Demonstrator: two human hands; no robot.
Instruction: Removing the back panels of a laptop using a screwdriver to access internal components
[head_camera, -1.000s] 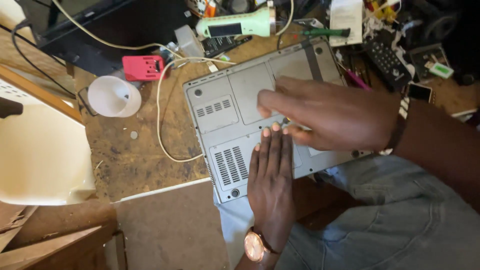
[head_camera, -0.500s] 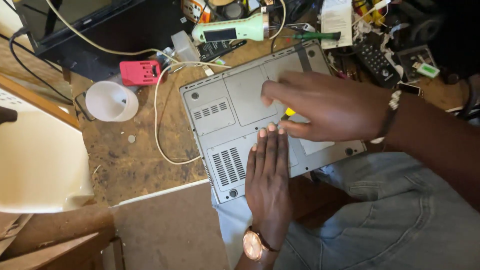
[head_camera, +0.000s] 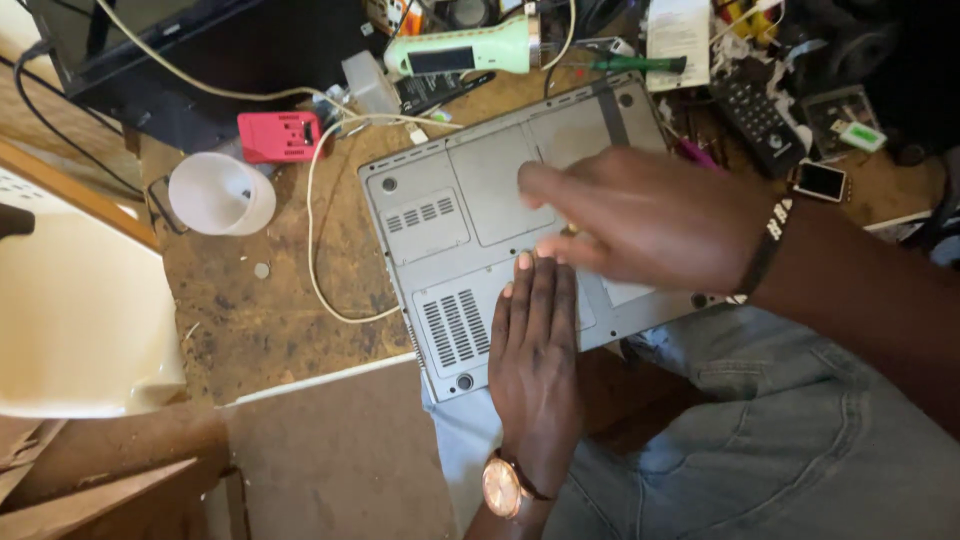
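Observation:
A grey laptop (head_camera: 480, 190) lies upside down on a worn wooden bench, its near edge over my lap. My left hand (head_camera: 535, 360), with a watch (head_camera: 500, 485) on the wrist, rests flat on the base by the vent grille, fingers straight and together. My right hand (head_camera: 650, 215) reaches in from the right and hovers over the middle of the base, blurred. Its fingers curl around a small yellow tool (head_camera: 570, 230), which is mostly hidden under the hand.
A white cup (head_camera: 215, 193), a red plastic block (head_camera: 280, 135) and a looping pale cable (head_camera: 315, 250) lie left of the laptop. Behind it are a green torch (head_camera: 465, 55), a green-handled screwdriver (head_camera: 640, 63), a remote (head_camera: 757, 120) and clutter. A cream plastic object (head_camera: 70, 310) stands at left.
My right hand has shifted slightly along the laptop base and is blurred with motion. My left hand stays flat in the same spot. The view has tilted a little.

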